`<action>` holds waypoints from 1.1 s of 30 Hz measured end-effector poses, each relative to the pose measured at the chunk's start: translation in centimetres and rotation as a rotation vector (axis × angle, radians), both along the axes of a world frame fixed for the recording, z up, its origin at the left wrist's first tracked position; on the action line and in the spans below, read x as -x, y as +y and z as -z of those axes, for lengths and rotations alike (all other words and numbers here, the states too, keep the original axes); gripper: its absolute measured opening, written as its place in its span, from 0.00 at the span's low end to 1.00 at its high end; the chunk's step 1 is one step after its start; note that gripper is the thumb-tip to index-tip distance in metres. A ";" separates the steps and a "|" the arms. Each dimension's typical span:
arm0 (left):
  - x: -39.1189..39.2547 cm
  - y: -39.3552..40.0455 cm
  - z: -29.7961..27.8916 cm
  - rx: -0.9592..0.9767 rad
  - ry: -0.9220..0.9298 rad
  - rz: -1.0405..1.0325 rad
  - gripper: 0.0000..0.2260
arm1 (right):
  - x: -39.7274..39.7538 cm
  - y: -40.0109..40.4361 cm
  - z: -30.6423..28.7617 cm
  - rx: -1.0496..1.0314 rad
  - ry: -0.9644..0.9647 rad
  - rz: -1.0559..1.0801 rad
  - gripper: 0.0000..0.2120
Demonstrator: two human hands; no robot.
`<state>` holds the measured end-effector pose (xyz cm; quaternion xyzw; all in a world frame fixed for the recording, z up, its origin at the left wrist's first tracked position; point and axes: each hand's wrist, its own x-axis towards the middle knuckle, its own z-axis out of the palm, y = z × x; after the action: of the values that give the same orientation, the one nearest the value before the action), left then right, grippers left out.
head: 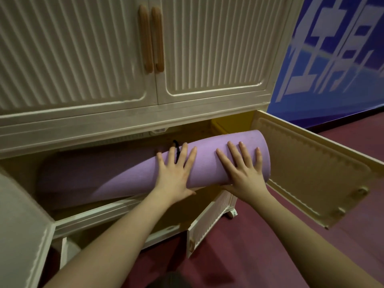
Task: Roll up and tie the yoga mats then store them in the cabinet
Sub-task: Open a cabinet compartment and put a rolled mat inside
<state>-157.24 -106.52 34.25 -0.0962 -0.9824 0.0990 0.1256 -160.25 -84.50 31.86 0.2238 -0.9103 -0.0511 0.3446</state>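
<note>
A rolled purple yoga mat [124, 173] lies slanted in the open lower compartment of the cream cabinet [124, 119]. Its left part is inside in shadow, while its right end sticks out of the opening. A black tie [177, 149] runs around the roll near its middle. My left hand [176, 173] presses flat on the mat, its fingers spread over the tie. Near the roll's right end, my right hand [243, 173] lies flat with straight fingers and its thumb under the lower edge.
The compartment's right door [311, 169] stands swung open to the right, and the left door [18, 235] hangs open at the lower left. Two upper doors with tan handles [151, 38] are closed. Below is another open compartment, dark red floor and a blue wall at right.
</note>
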 end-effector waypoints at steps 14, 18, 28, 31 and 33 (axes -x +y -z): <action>1.2 -0.8 0.3 -0.065 0.305 0.031 0.50 | 2.0 -0.2 -1.3 -0.030 0.138 -0.154 0.51; 2.4 -1.2 -0.6 -0.113 0.352 -0.034 0.51 | 4.5 -0.6 -3.3 -0.021 0.109 -0.218 0.51; 5.2 0.3 1.5 -0.012 -0.006 -0.141 0.45 | 7.6 -0.7 1.7 -0.002 -0.147 -0.130 0.46; 5.7 -0.2 1.3 -0.085 -0.065 -0.145 0.40 | 7.4 -1.1 1.6 0.010 -0.179 -0.088 0.45; 4.5 -1.3 1.5 -0.094 -0.011 -0.130 0.37 | 7.1 -1.2 1.8 0.029 -0.177 -0.078 0.45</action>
<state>-161.73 -107.81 32.70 -0.0269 -0.9908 0.0602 0.1178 -167.30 -85.71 30.07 0.2579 -0.9284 -0.0045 0.2676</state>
